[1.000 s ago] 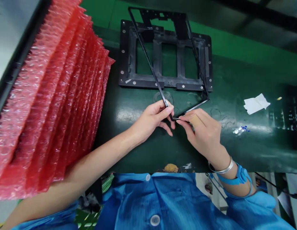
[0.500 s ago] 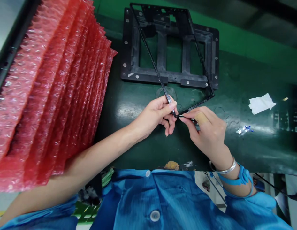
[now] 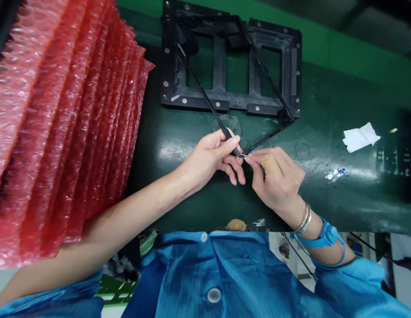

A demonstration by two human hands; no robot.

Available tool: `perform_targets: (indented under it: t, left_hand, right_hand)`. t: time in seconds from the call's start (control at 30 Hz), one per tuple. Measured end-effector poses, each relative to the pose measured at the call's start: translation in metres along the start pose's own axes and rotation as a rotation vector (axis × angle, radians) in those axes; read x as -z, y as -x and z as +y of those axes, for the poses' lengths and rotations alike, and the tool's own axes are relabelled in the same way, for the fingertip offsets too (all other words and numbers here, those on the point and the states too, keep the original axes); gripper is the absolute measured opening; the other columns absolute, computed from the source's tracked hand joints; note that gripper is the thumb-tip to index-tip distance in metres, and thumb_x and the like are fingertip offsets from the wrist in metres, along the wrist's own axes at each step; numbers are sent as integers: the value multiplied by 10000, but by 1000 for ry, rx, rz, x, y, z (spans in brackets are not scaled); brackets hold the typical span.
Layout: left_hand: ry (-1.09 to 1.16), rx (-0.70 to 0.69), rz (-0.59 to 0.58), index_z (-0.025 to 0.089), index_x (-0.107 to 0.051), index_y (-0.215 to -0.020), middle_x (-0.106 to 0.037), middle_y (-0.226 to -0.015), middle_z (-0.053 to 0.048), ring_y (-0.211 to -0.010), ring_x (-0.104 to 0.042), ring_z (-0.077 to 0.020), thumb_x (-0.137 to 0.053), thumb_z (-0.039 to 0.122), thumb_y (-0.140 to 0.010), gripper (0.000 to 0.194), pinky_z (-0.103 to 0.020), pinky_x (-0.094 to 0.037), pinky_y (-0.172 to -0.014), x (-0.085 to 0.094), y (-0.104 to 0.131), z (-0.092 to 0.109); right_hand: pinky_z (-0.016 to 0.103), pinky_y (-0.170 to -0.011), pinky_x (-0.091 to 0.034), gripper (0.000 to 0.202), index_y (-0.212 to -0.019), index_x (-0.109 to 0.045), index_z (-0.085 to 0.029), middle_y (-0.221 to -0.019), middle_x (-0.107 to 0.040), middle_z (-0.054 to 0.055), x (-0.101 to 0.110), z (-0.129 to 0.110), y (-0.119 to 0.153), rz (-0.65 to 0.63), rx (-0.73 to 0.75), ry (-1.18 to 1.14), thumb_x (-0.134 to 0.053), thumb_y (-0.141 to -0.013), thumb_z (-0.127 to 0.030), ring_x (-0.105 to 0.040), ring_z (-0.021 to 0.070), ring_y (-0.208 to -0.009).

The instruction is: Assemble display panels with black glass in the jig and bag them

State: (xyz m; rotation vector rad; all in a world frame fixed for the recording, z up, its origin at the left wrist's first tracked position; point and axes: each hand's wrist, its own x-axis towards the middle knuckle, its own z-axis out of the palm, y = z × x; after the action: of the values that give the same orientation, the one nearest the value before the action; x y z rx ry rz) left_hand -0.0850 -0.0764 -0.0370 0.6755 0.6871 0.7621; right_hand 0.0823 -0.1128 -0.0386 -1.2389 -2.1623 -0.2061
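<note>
A thin black frame (image 3: 205, 98) is held at an angle, its near corner between my hands and its far part over a thick black fixture (image 3: 238, 99). My left hand (image 3: 217, 159) pinches the frame's side close to that corner, thumb on top and the lower fingers loosely curled. At the same corner, my right hand (image 3: 278, 176) is closed on a small thin metal tool, whose tip (image 3: 244, 155) touches or nearly touches the frame. A tan bandage wraps one finger of that hand. Most of the tool is hidden by the fingers.
Red bubble-wrap sleeves (image 3: 76, 119) stand in a row at the left, beside my left forearm. On the green table (image 3: 192, 212) lie a torn white paper (image 3: 360, 137) and a small blue-and-clear scrap (image 3: 336, 174) at the right. A yellowish lump (image 3: 237, 225) sits at the near edge.
The black frame has turned and lowered over the fixture at its far end. My right hand has shifted slightly left, and the tool's tip now lies at the corner.
</note>
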Motion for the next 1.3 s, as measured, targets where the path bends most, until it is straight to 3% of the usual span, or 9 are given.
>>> perform_targets:
  t: [0.23, 0.53, 0.83, 1.13, 1.3]
  left_hand:
    - [-21, 7, 5, 154, -480, -809, -619, -614, 30, -485, -696, -187, -667, 369, -903, 300, -220, -529, -416, -1, -1, 1]
    - [-22, 9, -15, 152, -478, -799, -625, -617, 31, -493, -702, -191, -666, 343, -899, 286, -234, -546, -446, 0, -1, 1]
    - [-55, -1, -7, 163, -472, -798, -602, -599, 45, -455, -677, -165, -663, 373, -899, 302, -211, -518, -421, -3, 0, -2]
    - [-182, 66, -123, 168, -489, -780, -611, -592, 34, -429, -644, -135, -672, 388, -884, 305, -189, -475, -399, -4, 1, -1]
    - [-180, 75, -149, 165, -506, -769, -623, -584, 24, -420, -640, -140, -715, 432, -844, 347, -195, -471, -386, 1, -2, -2]
  right_hand:
    - [278, -602, -478, 199, -760, -545, -227, -686, -657, 17, -3, -1, 2, 21, -138, -129, -562, -949, -167, -608, 141, -645]
    - [248, -544, -461, 171, -740, -578, -225, -660, -643, -39, 1, 2, 0, -84, -461, -409, -608, -906, -244, -589, 115, -575]
    - [244, -544, -456, 212, -715, -584, -217, -652, -611, -36, 4, 4, -4, -94, -616, -607, -652, -889, -316, -565, 107, -578]
    - [238, -454, -369, 189, -778, -532, -230, -626, -518, -49, 19, 29, -13, 194, -662, -737, -645, -907, -309, -470, 85, -518]
    - [215, -393, -254, 223, -729, -501, -224, -589, -507, -57, 33, 46, -21, 462, -650, -808, -662, -878, -180, -446, 56, -483]
